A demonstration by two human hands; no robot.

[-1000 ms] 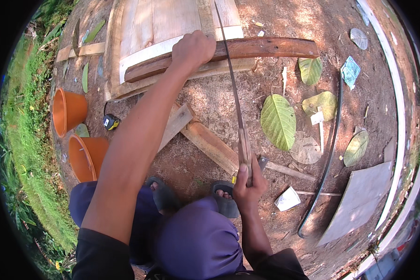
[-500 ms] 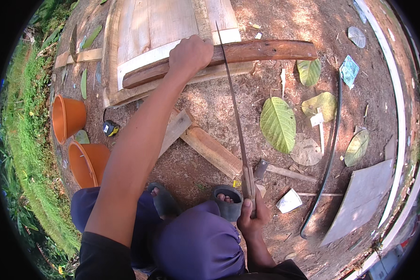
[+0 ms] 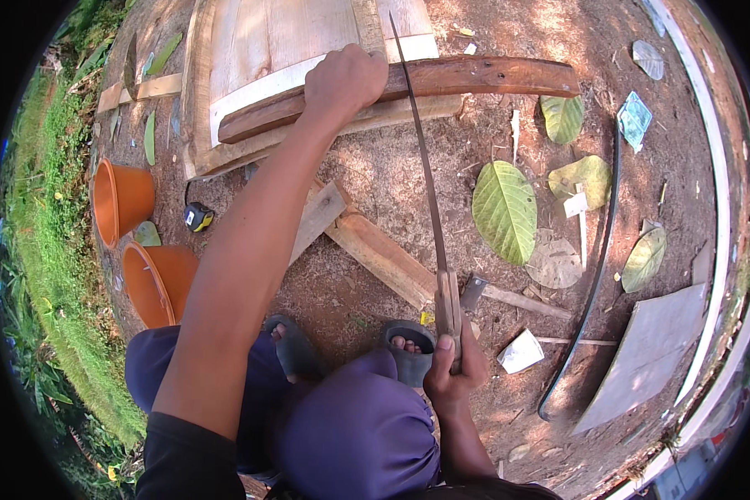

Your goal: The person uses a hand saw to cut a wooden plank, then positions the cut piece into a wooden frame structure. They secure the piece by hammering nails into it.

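Observation:
My left hand [image 3: 347, 79] is closed over a reddish-brown wooden beam [image 3: 500, 77], pressing it from above near its middle. The beam lies across the near end of a pale wooden panel [image 3: 262, 42], and its right end juts out past the panel. In my right hand [image 3: 457, 375], close to my knee, is the wooden handle of a handsaw. The long, thin saw blade [image 3: 429, 179] points away from me and crosses the beam just right of my left hand. Whether the teeth have cut into the wood cannot be made out.
Two orange buckets [image 3: 160, 283] and a tape measure [image 3: 197, 217] are at the left. Wood offcuts [image 3: 383, 254] and a hatchet [image 3: 517, 300] lie before my feet. Farther right are large leaves [image 3: 505, 212], a white cup [image 3: 521, 352], a dark curved strip [image 3: 596, 292] and a grey board [image 3: 646, 354].
The saw has slid a little forward over the beam, with my right hand moving away from me. My left hand stays on the beam. The whole view has shifted slightly.

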